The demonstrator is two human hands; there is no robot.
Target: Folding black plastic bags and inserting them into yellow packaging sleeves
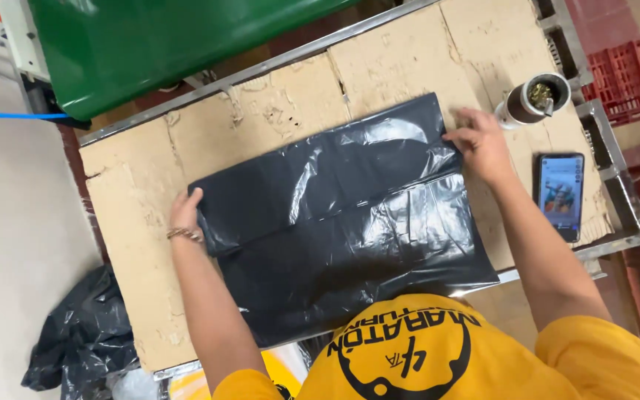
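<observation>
The black bag (342, 222) lies flat on the cardboard (135, 185), its far half doubled over; the fold would best be kept square by both ends being pressed level and the crease smoothed outward. The left hand (185, 215) is laid open on the fold's left end, the right hand (479, 144) spread on its far right corner; nothing is gripped.

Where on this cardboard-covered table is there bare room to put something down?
Bare cardboard lies behind the black plastic bag, up to the table's metal rim, and left of the bag beyond the left hand. It is crowded at the right: the right hand, the cup and the phone sit close together.
</observation>
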